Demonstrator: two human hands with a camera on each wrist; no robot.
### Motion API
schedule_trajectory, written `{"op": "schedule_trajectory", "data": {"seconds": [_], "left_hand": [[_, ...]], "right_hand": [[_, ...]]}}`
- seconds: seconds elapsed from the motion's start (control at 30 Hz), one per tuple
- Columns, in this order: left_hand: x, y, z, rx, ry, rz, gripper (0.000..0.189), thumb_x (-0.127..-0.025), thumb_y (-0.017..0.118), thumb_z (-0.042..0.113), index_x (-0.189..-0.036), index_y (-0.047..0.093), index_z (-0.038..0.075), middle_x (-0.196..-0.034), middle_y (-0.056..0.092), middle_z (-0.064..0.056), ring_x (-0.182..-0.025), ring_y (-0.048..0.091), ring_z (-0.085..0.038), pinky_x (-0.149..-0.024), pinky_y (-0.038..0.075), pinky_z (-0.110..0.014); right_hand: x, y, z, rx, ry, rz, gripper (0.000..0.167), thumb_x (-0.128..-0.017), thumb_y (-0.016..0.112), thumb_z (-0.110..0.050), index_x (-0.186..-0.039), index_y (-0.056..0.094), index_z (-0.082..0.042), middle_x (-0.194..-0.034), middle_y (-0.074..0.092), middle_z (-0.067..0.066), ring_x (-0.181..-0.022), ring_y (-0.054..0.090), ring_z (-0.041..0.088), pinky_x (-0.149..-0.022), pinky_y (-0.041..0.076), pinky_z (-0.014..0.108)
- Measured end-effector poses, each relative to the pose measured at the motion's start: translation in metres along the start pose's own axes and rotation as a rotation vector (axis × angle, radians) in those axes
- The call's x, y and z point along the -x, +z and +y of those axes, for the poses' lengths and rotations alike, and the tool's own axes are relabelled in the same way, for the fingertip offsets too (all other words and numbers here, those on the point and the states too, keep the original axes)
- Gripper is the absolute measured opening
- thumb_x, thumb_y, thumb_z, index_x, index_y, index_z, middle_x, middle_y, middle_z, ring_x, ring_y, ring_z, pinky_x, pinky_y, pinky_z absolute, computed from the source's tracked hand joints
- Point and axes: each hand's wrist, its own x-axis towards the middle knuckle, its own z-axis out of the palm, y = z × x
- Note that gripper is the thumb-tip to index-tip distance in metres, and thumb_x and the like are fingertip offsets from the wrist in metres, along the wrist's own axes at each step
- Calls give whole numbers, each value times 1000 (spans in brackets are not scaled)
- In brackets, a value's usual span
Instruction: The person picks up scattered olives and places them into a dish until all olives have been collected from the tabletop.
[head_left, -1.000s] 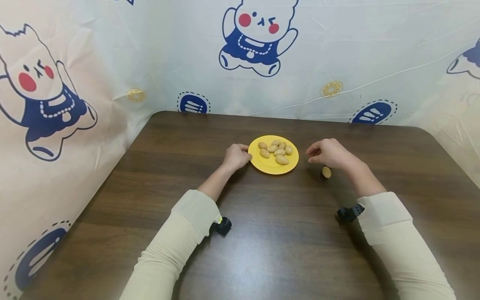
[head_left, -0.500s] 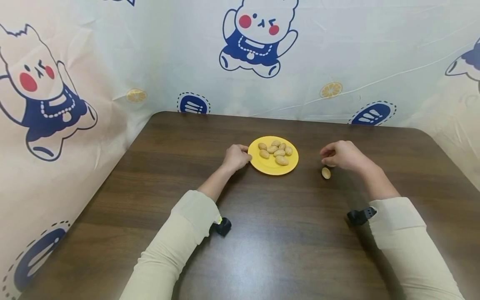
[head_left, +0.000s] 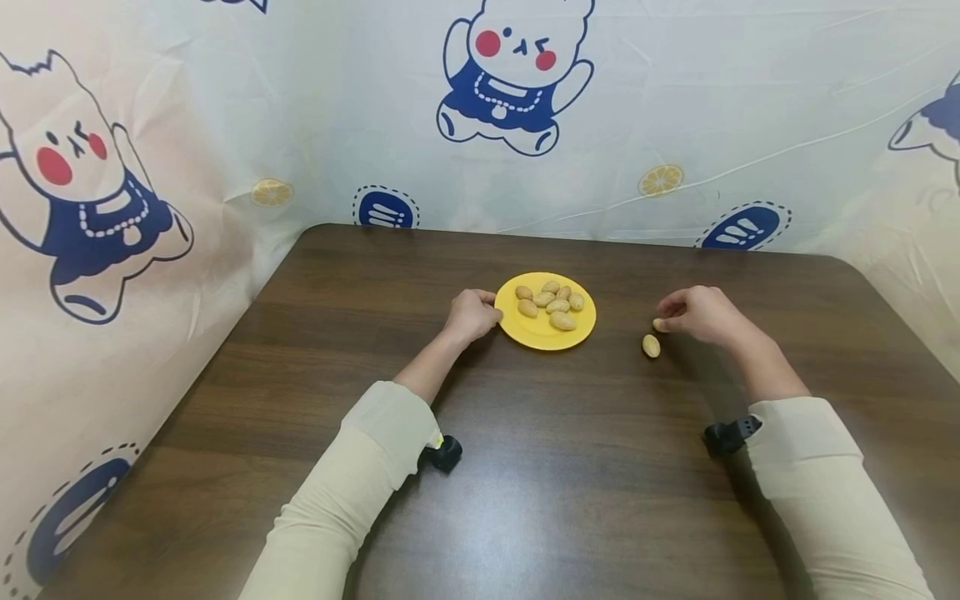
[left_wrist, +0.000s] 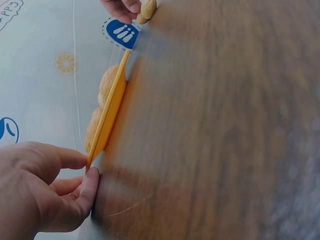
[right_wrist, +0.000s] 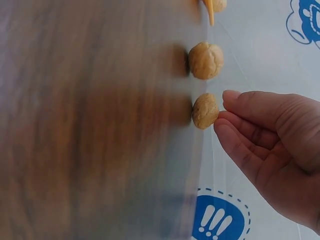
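My left hand pinches the left rim of a yellow plate between thumb and fingers. Several small, oval, tan potatoes lie on the plate. To its right, my right hand is low over the table, fingers bent and thumb apart from them. Right at its fingertips is one potato, partly covered by the hand in the head view. A second loose potato lies on the table just nearer to me, between that hand and the plate in the right wrist view.
A dark brown wooden table carries everything. Behind it and at the sides hangs a pale sheet with cartoon prints. Each wrist wears a black camera, the left one close over the tabletop.
My right hand has moved away from the plate, rightward and slightly toward me, to the farther loose potato, so both loose potatoes now show. My left hand and the plate have stayed put.
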Motion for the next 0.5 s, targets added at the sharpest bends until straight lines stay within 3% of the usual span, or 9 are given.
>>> {"op": "schedule_trajectory", "data": {"seconds": [0.5], "left_hand": [[1, 0, 0, -14, -2, 1, 36, -86, 60, 9, -121, 60, 1, -89, 63, -7, -71, 55, -13, -58, 42, -21]], "right_hand": [[-5, 6, 4, 4, 4, -29, 22, -84, 66, -11, -100, 66, 5, -89, 65, 11, -80, 55, 25, -73, 45, 42]]}}
